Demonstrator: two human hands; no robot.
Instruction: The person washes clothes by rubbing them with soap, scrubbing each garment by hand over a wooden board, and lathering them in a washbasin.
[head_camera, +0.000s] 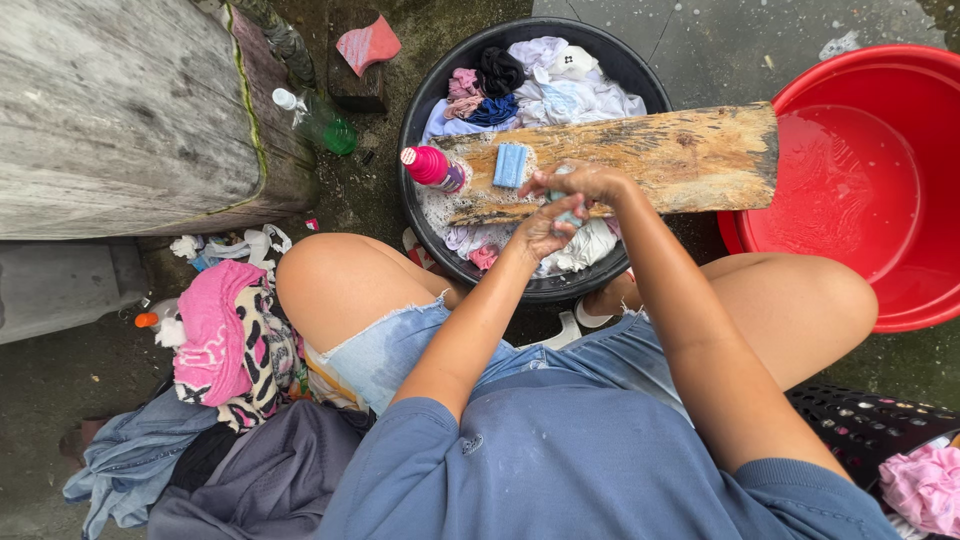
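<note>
Head view: both hands, left hand (543, 228) and right hand (585, 183), are squeezing a small cloth (566, 212) tight at the board (640, 160) edge, over the black tub (420, 100), so drips fall in.

Both hands meet, left hand (541, 228) cupped under curled right hand (585, 183)

Black basin (430, 90), holding white, pink, navy and black clothes (540, 75). Pale brown wooden board (680, 155), dark-streaked at edges. Light blue ribbed soap bar (510, 165) on board. Pink bottle (432, 167), white-dotted cap. Red tub (880, 170). Green bottle (322, 125), white cap. Pink brick piece (368, 44). Pink towel (212, 330) over black-and-cream spotted cloth (255, 375). Grey garment (270, 480) and faded blue denim (125, 460) in heap. Black perforated basket (870, 425), pink cloth (925, 485) inside.
</note>
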